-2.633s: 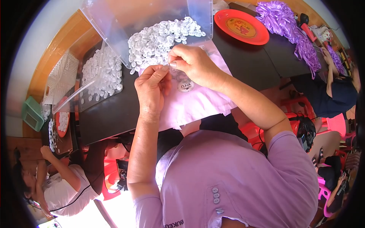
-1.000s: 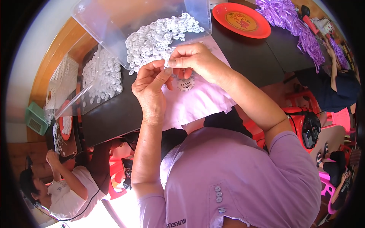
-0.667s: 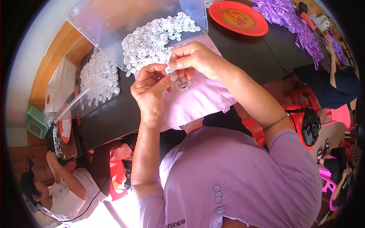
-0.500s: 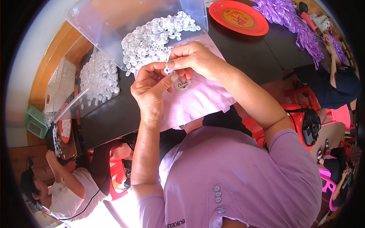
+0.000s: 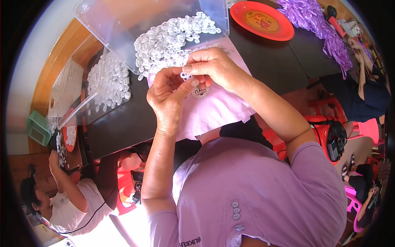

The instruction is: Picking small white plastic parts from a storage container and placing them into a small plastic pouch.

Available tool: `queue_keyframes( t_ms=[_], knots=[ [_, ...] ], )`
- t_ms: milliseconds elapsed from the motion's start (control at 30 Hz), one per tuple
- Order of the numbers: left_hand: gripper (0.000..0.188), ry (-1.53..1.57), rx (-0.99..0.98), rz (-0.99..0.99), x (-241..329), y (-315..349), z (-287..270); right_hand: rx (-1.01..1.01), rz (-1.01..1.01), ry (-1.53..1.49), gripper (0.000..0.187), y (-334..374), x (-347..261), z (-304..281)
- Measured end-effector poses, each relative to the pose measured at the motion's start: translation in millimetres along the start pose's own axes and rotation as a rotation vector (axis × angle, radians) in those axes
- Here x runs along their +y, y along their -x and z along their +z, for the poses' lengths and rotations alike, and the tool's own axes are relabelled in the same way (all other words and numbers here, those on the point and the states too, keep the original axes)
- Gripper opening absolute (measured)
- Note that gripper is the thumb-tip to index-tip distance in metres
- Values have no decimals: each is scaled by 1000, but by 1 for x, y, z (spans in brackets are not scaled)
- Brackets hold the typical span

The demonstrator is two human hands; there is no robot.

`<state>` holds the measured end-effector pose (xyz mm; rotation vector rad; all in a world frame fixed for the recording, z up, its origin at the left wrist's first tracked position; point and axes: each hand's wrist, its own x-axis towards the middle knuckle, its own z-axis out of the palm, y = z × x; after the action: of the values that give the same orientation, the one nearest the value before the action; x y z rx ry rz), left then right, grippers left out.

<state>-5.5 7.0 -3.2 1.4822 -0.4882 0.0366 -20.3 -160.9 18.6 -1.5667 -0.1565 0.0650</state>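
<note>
Hands meet above the pink cloth (image 5: pixel 214 111) at the desk's (image 5: pixel 123 127) near edge: left hand (image 5: pixel 170 96) and right hand (image 5: pixel 214 70) both pinch one small white ring (image 5: pixel 186 75). Grip is fingertip-only, so a slip could drop it into the ring pile (image 5: pixel 173 39) just beyond, or off the desk.

Translucent white plastic rings (image 5: pixel 173 39) heap in a clear, glossy plastic tub (image 5: pixel 123 20). The cloth (image 5: pixel 218 107) is soft, matt pink fabric. The desk (image 5: pixel 123 123) is dark and smooth. The red plate (image 5: pixel 261 19) shines.
</note>
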Motion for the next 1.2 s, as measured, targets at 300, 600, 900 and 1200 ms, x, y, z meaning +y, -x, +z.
queue_keyframes(
  t_ms=[300,600,900,1200],
  knots=[
    [24,-198,22,91,0,6,1,-116,67,9,26,3,-7,-6],
    [29,-248,14,267,0,5,6,-109,66,-88,26,10,-4,-3],
    [32,-271,4,306,0,8,2,-201,73,-73,27,12,-7,-3],
    [34,-332,25,406,0,4,5,-148,30,-187,21,11,0,0]
  ],
)
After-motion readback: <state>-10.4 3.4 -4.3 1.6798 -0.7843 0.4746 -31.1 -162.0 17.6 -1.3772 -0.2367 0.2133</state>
